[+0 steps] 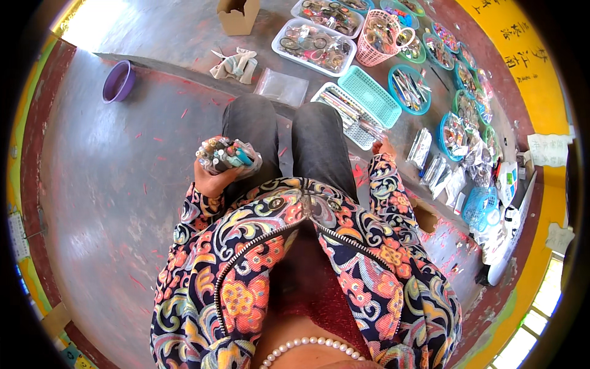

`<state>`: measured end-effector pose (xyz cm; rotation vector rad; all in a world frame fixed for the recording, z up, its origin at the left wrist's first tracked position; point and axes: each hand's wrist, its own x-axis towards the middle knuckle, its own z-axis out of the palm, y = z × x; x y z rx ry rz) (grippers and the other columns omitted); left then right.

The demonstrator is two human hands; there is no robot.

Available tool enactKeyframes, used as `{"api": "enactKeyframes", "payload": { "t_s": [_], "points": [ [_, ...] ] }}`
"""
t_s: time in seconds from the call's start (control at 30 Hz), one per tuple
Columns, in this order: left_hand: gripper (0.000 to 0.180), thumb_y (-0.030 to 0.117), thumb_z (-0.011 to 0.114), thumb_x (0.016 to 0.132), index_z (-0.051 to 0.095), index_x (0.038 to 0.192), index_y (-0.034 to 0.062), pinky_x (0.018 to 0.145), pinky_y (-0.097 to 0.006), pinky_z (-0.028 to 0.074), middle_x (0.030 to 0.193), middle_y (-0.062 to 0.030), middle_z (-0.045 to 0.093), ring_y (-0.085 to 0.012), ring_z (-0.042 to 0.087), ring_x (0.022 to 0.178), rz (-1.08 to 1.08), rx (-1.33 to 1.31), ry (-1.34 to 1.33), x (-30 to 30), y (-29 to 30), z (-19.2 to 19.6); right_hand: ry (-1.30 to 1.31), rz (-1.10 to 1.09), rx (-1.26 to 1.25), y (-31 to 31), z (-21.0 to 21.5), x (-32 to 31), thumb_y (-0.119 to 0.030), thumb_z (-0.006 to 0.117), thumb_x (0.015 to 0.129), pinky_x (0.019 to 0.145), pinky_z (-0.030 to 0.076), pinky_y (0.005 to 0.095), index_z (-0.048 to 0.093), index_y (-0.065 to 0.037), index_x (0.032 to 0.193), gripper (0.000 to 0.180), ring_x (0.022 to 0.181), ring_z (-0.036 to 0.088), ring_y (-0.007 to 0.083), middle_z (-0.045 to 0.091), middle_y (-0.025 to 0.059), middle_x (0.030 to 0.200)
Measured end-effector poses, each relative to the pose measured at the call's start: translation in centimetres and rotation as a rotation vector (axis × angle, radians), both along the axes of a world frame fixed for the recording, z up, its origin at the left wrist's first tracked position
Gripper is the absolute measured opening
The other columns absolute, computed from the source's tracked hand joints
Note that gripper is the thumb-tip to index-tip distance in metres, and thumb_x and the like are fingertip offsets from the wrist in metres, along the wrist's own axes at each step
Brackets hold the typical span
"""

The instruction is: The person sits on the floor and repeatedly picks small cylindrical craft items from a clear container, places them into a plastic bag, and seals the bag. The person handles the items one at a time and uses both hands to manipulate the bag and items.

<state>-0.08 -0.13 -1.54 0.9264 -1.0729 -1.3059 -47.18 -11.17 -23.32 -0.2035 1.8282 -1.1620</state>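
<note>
Gripping: left hand was closed round a bundle of coloured plastic pens, held above the left knee
Right hand: reached to the white slotted plastic tray of pens; fingers mostly hidden; grasp could not be told
Nearby: teal perforated plastic basket just beside the tray; purple round plastic bowl well apart on the floor

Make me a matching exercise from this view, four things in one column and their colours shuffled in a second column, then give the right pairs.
Things:
1. bowl on the floor at left
2. round basket with a handle
3. flat rectangular basket
4. small box at the top

Colours:
A. teal
B. brown cardboard
C. purple
D. pink

Pairs: 1-C, 2-D, 3-A, 4-B
</note>
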Motion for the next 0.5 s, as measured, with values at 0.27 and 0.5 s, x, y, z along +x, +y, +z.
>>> {"api": "enactKeyframes", "payload": {
  "t_s": [0.27, 0.5],
  "points": [
    [0.053, 0.002, 0.072, 0.064, 0.046, 0.109, -0.0009, 0.083, -0.032, 0.046, 0.099, -0.0090, 0.057, -0.0176, 0.056, 0.092, 0.046, -0.003, 0.022, 0.3, 0.5, -0.1, 0.659, 0.931, 0.228, -1.5, -1.2, -2.8, -0.024, 0.052, 0.084, 0.041, 0.038, 0.0270, 0.060, -0.001, 0.070, 0.028, 0.054, 0.055, 0.0128, 0.059, 0.0057, 0.061],
    [0.051, -0.003, 0.070, 0.065, 0.046, 0.110, 0.0002, 0.086, -0.032, 0.044, 0.104, -0.0093, 0.057, -0.0169, 0.055, 0.096, -0.013, 0.079, 0.045, 0.4, 0.4, 0.2, -0.148, 0.479, -0.394, -2.0, 14.0, 12.7, -0.018, 0.058, 0.083, 0.051, 0.043, 0.0201, 0.057, -0.004, 0.097, 0.020, 0.062, 0.058, 0.0110, 0.062, 0.0053, 0.080]
  ]
}}
